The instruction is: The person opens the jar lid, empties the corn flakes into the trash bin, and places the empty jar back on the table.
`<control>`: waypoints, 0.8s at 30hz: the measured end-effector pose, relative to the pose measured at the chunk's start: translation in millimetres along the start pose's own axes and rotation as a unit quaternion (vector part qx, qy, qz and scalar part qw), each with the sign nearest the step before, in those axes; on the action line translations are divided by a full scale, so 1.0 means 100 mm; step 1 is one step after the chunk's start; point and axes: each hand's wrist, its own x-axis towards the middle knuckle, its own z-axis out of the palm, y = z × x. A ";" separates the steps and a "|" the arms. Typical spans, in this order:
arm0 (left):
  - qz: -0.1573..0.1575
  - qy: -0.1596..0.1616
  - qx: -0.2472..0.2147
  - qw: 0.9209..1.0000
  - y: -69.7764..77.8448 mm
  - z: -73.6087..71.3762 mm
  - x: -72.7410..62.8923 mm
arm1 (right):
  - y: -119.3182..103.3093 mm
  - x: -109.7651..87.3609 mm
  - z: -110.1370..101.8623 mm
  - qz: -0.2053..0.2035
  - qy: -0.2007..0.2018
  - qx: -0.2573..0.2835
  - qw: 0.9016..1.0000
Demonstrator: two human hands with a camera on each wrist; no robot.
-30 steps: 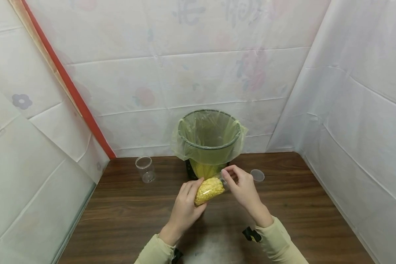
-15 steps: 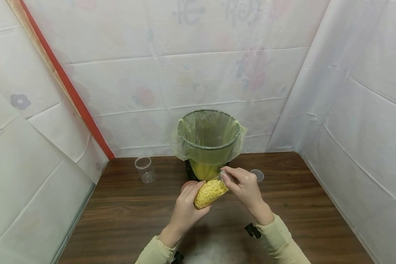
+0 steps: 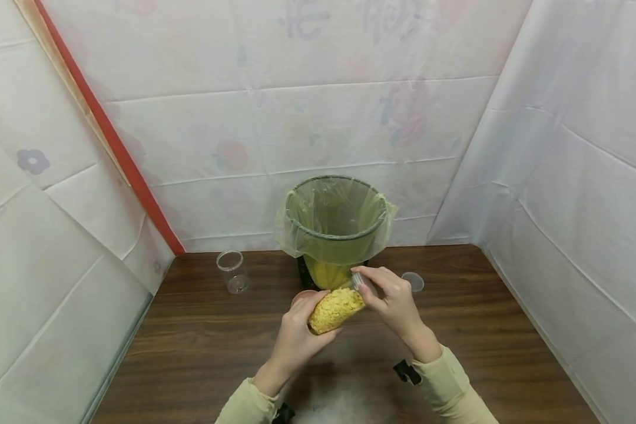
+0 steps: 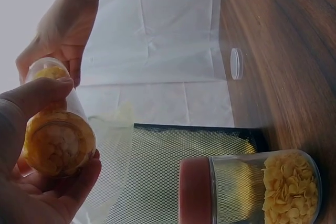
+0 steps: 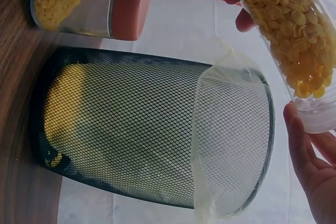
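Note:
My left hand (image 3: 292, 338) grips a clear jar of yellow flakes (image 3: 336, 310), tilted with its far end toward the right. Fingers and thumb of my right hand (image 3: 394, 300) pinch the clear lid (image 5: 315, 113) at that end. In the right wrist view, the flakes reach almost up to this lid. The left wrist view looks onto the round base of the held jar (image 4: 56, 148). Behind my left hand stands a second jar, part-filled with yellow flakes (image 4: 291, 187); its pink lid (image 3: 303, 295) peeks out past the fingers in the head view.
A mesh waste bin (image 5: 126, 124) with a pale yellow liner (image 3: 339, 250) stands behind the hands. Toward the back left of the wooden table (image 3: 191, 353) is a clear open jar (image 3: 233, 274). A flat clear lid (image 3: 413, 281) lies to the right of the bin.
The held jar has shifted slightly down and left, turning a little. My right fingers have moved round the lid's edge. The pink lid has come into view beside my left hand.

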 end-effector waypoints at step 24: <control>-0.027 -0.015 -0.012 0.999 0.01 -0.03 -0.03 | -0.38 0.19 -0.15 -0.002 -0.041 0.139 0.989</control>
